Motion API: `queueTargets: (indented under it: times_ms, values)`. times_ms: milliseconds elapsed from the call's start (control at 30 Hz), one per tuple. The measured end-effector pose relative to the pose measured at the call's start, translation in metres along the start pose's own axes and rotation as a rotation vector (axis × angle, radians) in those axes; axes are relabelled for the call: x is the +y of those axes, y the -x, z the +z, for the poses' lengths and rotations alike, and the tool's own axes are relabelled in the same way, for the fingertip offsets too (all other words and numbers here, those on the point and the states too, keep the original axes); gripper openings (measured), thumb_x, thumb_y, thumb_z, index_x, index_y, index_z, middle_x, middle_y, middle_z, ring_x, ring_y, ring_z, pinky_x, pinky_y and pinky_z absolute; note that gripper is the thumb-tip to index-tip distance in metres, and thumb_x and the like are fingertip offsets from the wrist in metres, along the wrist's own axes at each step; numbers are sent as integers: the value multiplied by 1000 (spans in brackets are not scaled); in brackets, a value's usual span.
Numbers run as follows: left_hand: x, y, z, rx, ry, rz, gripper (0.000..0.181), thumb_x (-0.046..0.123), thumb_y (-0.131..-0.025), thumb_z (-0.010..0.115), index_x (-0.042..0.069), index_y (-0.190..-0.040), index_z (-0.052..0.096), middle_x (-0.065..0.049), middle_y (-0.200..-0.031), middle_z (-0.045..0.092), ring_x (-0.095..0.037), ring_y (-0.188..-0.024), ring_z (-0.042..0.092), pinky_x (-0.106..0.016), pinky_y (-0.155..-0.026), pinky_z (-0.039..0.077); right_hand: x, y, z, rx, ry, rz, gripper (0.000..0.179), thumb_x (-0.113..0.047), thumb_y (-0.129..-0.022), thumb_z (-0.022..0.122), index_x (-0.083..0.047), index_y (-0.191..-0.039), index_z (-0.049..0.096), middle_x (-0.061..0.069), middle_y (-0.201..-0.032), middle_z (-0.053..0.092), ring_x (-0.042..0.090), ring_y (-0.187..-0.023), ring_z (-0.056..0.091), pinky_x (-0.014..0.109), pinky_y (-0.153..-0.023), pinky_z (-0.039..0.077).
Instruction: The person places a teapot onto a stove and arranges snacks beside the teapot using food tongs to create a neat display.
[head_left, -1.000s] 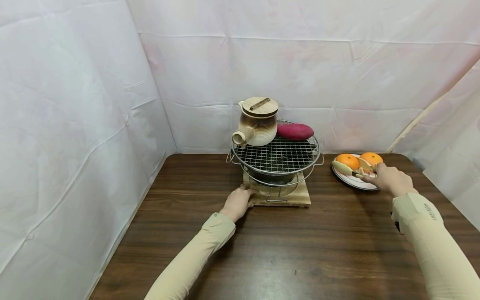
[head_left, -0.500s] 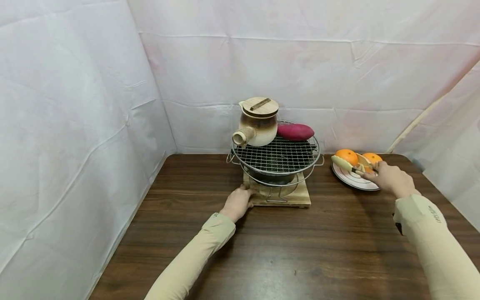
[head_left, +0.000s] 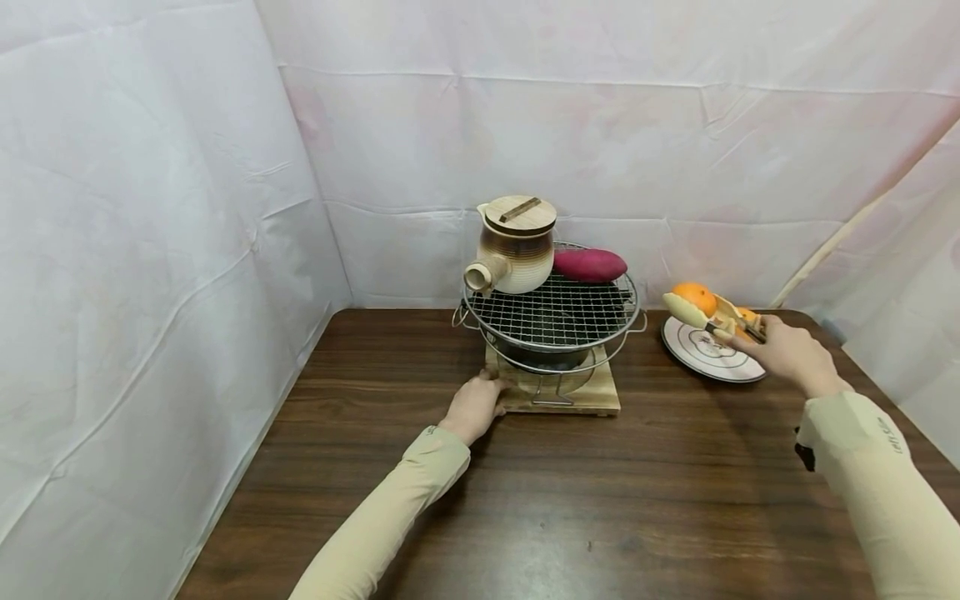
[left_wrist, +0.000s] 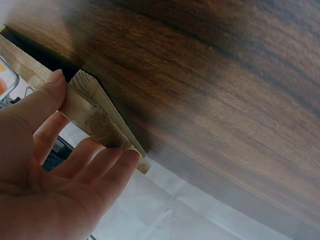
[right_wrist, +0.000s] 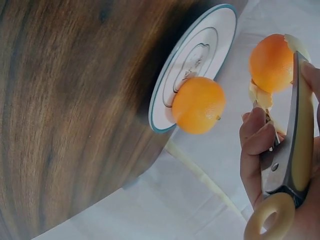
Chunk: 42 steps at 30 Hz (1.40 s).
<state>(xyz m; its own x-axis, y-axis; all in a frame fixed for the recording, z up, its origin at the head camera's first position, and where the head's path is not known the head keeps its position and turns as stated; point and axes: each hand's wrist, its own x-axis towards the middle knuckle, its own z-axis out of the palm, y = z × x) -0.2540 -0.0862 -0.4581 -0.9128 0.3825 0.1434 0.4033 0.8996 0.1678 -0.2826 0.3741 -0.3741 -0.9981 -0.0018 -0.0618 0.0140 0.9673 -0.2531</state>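
One orange (head_left: 695, 295) has risen off the plate (head_left: 693, 354), held in tongs (right_wrist: 302, 140) that the right hand (head_left: 797, 357) grips (the left hand (head_left: 474, 406) pinches the wooden board (head_left: 600, 393)), so a firm, even squeeze should prevent slipping.

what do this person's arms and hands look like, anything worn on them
The left sleeve and right sleeve are long and pale cream, each with small dark lettering near the wrist, too small to read surely. A black object shows at the right wrist; what it is, I can't tell. The left hand and right hand wear no gloves.
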Motion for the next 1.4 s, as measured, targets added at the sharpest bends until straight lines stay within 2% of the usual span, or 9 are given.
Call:
queueTargets:
  times_ms: [233, 467, 633, 767, 933, 1100, 1200, 1300, 1400]
  values:
    - [-1, -1, 2, 5, 3, -2, 40, 16, -81, 76, 19, -120, 68, -8, -116, 69, -28, -99, 69, -38, -82, 57, -1, 2, -6, 38, -16, -11, 91, -67, -92, 37, 11, -138, 31, 43, -123, 47, 62, -97, 53, 50, -54, 46]
    - [-1, 0, 2, 2, -1, -3, 41, 15, -81, 76, 19, -120, 68, -9, -119, 67, -28, -100, 69, -37, -82, 57, -9, 7, -14, 96, -41, -55, 72, -63, -93, 43, 4, -118, 44, 30, -103, 56, 42, -77, 56, 42, -51, 41]
    - [0, 0, 2, -16, -3, -15, 41, 17, -82, 76, 20, -122, 67, -8, -120, 66, -27, -99, 68, -37, -81, 58, -15, 8, -21, 139, -43, -91, 67, -58, -94, 46, 3, -120, 44, 30, -96, 57, 44, -77, 56, 44, -52, 41]
    - [0, 0, 1, -19, 0, -19, 42, 19, -82, 76, 20, -122, 67, -9, -120, 66, -28, -99, 69, -37, -81, 58, -19, 10, -26, 154, -48, -115, 64, -53, -95, 49, 4, -123, 43, 25, -88, 57, 37, -72, 53, 40, -52, 39]
    - [1, 0, 1, -18, -6, -11, 42, 20, -82, 76, 20, -122, 67, -9, -120, 66, -27, -99, 69, -36, -81, 58, -24, 13, -30, 178, -52, -137, 66, -53, -95, 50, 4, -129, 42, 30, -99, 58, 44, -79, 55, 42, -53, 40]
    - [0, -1, 2, -20, -12, -4, 42, 21, -81, 77, 20, -122, 67, -9, -119, 66, -27, -99, 69, -36, -81, 58, -33, 18, -36, 196, -75, -145, 67, -55, -93, 51, -1, -131, 41, 29, -101, 57, 43, -80, 55, 41, -53, 39]
    - [-1, -2, 2, -26, -6, -6, 42, 21, -82, 76, 21, -123, 67, -8, -120, 67, -28, -101, 68, -37, -84, 57, -39, 21, -40, 197, -86, -156, 68, -54, -94, 52, -1, -135, 38, 34, -112, 56, 55, -89, 55, 55, -62, 45]
    - [-1, -2, 2, -25, -1, -4, 42, 21, -82, 76, 21, -124, 66, -9, -121, 66, -28, -102, 68, -37, -85, 57, -47, 25, -43, 201, -85, -174, 69, -51, -94, 53, 0, -138, 37, 38, -128, 50, 63, -104, 49, 68, -76, 42]
    - [-1, -1, 3, -12, 4, 4, 42, 20, -82, 76, 21, -123, 67, -9, -120, 66, -29, -103, 67, -38, -86, 57, -55, 28, -45, 197, -85, -184, 69, -50, -94, 54, 0, -138, 36, 38, -132, 47, 63, -110, 46, 71, -83, 40]
